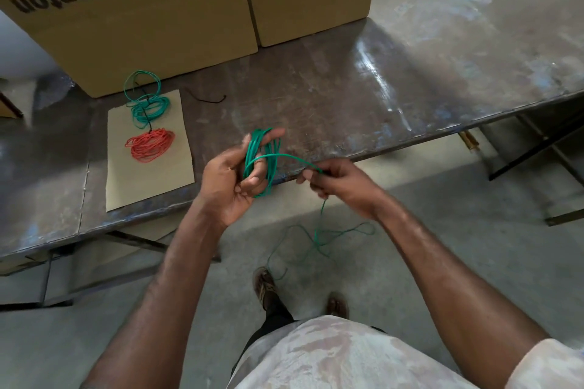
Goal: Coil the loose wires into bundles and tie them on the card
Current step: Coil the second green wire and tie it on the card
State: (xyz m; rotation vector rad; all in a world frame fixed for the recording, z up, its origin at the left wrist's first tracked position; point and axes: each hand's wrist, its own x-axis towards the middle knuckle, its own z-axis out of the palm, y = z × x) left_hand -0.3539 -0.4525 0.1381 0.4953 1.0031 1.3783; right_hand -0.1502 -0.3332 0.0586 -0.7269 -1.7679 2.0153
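A green wire (264,155) is wound in several loops around the fingers of my left hand (232,180), held over the table's front edge. From the coil one strand runs to the right into my right hand (335,180), which pinches it. The loose tail (319,241) hangs down and lies in loops on the floor. A tan card (151,180) lies flat on the table at the left. On the card sit a coiled green bundle (148,109) and a coiled red bundle (150,144), with a black tie string running between them.
Two large cardboard boxes (132,25) stand at the back of the worn metal table (363,98). A short black string (207,98) lies on the table right of the card. My feet (265,286) stand on the concrete floor near the loose wire.
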